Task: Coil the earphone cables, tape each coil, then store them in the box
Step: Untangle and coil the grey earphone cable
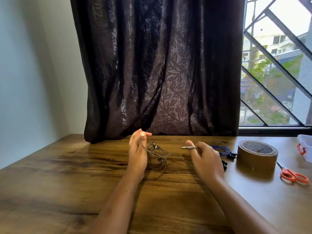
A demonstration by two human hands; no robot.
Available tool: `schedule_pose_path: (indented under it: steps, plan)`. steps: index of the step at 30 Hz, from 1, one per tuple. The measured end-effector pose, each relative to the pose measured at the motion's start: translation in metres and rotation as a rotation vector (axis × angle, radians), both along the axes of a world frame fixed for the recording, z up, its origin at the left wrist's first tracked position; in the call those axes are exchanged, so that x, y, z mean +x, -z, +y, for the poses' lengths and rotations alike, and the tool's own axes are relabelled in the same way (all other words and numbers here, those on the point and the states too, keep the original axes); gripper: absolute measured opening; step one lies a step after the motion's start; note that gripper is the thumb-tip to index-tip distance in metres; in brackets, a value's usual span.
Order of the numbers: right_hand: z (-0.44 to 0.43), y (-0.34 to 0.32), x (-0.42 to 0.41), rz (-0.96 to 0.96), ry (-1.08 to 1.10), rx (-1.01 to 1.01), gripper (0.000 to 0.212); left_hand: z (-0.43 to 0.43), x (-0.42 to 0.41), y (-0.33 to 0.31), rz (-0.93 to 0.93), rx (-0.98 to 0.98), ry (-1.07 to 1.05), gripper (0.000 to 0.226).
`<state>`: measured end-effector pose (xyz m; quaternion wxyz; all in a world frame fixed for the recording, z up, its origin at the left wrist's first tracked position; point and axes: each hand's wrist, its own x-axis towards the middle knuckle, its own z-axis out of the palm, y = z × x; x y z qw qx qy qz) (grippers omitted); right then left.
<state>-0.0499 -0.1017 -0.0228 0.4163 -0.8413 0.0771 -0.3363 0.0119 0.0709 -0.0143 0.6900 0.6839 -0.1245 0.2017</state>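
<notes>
The left hand (137,149) pinches loops of the brown earphone cable (165,163), which sag onto the table (67,166). The right hand (207,159) pinches its plug (187,147), with a short tail running between the hands. Coiling looks nearly done, and the tail probably needs winding in next. Farther right lie blue earphones (222,149), tape roll (257,154), scissors (293,174) and box (305,149).

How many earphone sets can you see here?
2: brown set between left hand and right hand; blue set on the table behind the right hand, which may hide more.
</notes>
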Motion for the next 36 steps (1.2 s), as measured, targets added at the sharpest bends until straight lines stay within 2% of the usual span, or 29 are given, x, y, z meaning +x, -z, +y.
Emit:
schedule_pose_path:
  steps: [2,5,7,9,11,13,14,15,19,24,27,29,31,34,36]
  plan:
    - [0.000,-0.002,-0.004,0.082,0.122,-0.181,0.037,0.004,0.003,0.001,-0.009,-0.065,-0.028,0.040]
    - [0.000,-0.003,-0.003,0.184,0.218,-0.255,0.049,0.008,0.005,-0.002,0.001,-0.255,-0.002,0.031]
    - [0.001,-0.003,-0.002,0.233,0.228,-0.300,0.058,0.006,0.001,-0.005,-0.049,-0.188,-0.062,0.032]
    - [0.003,-0.003,-0.003,0.284,0.224,-0.349,0.059,0.006,-0.001,-0.007,-0.119,-0.033,-0.093,0.036]
    - [0.002,-0.004,-0.004,0.315,0.226,-0.374,0.055,0.015,0.004,-0.001,-0.312,0.267,-0.202,0.048]
    - [-0.002,-0.004,-0.003,0.286,0.241,-0.379,0.051,0.027,0.012,0.005,-0.522,0.690,-0.427,0.048]
    - [-0.004,-0.004,-0.003,0.256,0.251,-0.378,0.049,0.032,0.014,0.007,-0.598,0.812,-0.544,0.044]
    - [-0.005,-0.003,-0.003,0.219,0.259,-0.380,0.048,0.034,0.015,0.007,-0.618,0.841,-0.599,0.043]
    - [-0.004,-0.003,-0.004,0.154,0.259,-0.423,0.047,0.038,0.015,0.005,-0.516,0.697,-0.603,0.061]
    - [0.002,-0.001,-0.003,0.196,0.206,-0.594,0.039,0.037,0.015,0.006,-0.374,0.332,-0.494,0.061]
    - [-0.003,0.004,0.000,0.235,-0.173,-0.380,0.030,0.031,0.014,0.003,-0.229,0.095,-0.292,0.051]
    - [-0.004,0.004,0.001,0.315,-0.479,-0.081,0.043,0.026,0.016,0.006,-0.217,0.127,-0.223,0.049]
    - [-0.001,0.003,0.001,0.325,-0.679,0.168,0.060,0.020,0.019,0.007,-0.200,0.108,-0.124,0.049]
    - [0.005,-0.001,0.002,0.278,-0.769,0.527,0.070,0.008,0.013,0.001,-0.169,-0.007,0.025,0.047]
    - [0.007,-0.004,0.003,0.294,-0.736,0.656,0.071,0.001,0.009,0.000,-0.203,0.020,0.079,0.048]
